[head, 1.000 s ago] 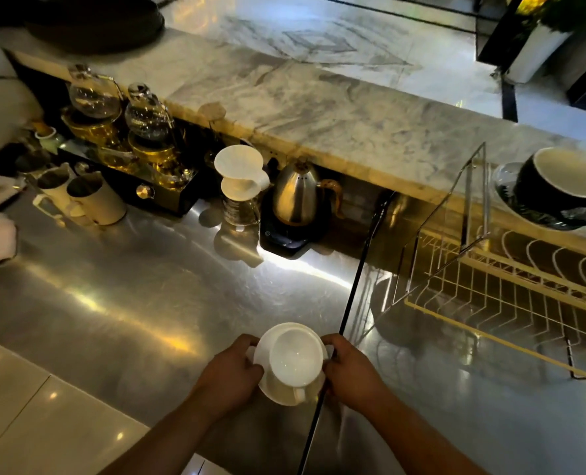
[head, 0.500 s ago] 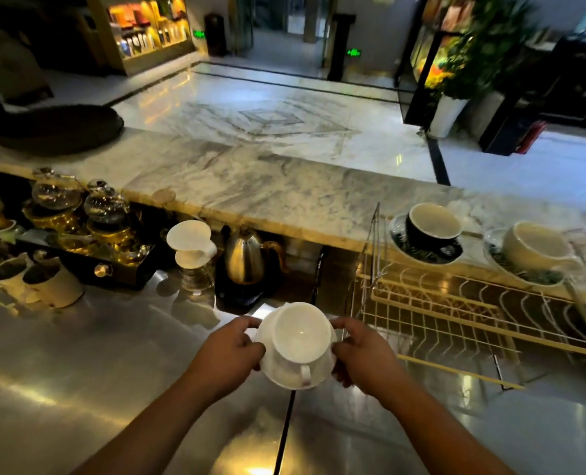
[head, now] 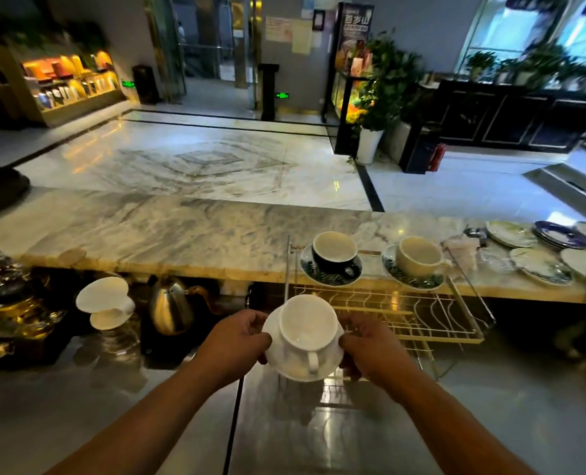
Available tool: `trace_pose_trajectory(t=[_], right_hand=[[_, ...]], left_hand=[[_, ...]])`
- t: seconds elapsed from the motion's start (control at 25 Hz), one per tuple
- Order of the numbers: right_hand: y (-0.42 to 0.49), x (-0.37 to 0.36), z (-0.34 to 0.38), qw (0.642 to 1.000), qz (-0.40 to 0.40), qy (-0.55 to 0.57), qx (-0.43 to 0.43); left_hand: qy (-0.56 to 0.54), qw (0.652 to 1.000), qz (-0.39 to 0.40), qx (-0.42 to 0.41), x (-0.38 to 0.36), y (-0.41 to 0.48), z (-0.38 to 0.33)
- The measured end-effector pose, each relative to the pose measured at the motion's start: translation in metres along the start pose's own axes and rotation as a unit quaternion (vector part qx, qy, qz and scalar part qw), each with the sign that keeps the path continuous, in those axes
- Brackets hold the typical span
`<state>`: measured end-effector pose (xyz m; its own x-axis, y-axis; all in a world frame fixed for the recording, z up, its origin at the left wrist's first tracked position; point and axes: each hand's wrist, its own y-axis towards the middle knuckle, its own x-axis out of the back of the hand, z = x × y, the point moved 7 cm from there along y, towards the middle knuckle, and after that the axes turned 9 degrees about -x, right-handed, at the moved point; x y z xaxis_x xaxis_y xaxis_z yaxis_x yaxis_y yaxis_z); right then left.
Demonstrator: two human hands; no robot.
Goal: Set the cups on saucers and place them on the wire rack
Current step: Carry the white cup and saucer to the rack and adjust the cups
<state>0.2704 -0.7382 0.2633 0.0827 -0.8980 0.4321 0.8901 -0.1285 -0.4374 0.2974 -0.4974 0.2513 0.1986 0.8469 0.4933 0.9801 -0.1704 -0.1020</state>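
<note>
Now the left hand (head: pixel 240 337) and right hand (head: pixel 370 344) each pinch the saucer (head: pixel 284 365) rim at nine and three o'clock, cup (head: pixel 307 329) aboard, above the bench (head: pixel 79 406). Keep it level toward the wire rack (head: pixel 404 313) at one o'clock.

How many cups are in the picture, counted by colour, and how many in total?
White cup, held on a white saucer by the left hand and the right hand: 1
Black cup on a patterned saucer: 1
Cream cup on a patterned saucer: 1
Total: 3
</note>
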Motion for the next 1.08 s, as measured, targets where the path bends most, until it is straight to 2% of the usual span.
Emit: trace_pose_trajectory(t=[0.24, 0.52, 0.8, 0.92, 1.08], right_hand=[[0.01, 0.064, -0.027, 0.998, -0.02, 0.039, -0.048], [0.039, 0.121, -0.05, 0.998, -0.045, -0.005, -0.042], [0.071, 0.144, -0.061, 0.997, -0.046, -0.024, -0.055], [0.084, 0.146, -0.063, 0.997, -0.039, -0.034, -0.057], [0.1, 0.152, -0.065, 0.997, -0.035, -0.036, -0.064]], left_hand=[[-0.007, 0.999, 0.04, -0.016, -0.056, 0.031, -0.035], [-0.024, 0.997, 0.067, -0.003, -0.11, 0.065, -0.063], [0.049, 0.996, 0.078, -0.012, -0.136, 0.089, -0.081], [0.031, 0.997, 0.07, 0.008, -0.142, 0.097, -0.079], [0.065, 0.996, 0.068, 0.009, -0.146, 0.107, -0.08]])
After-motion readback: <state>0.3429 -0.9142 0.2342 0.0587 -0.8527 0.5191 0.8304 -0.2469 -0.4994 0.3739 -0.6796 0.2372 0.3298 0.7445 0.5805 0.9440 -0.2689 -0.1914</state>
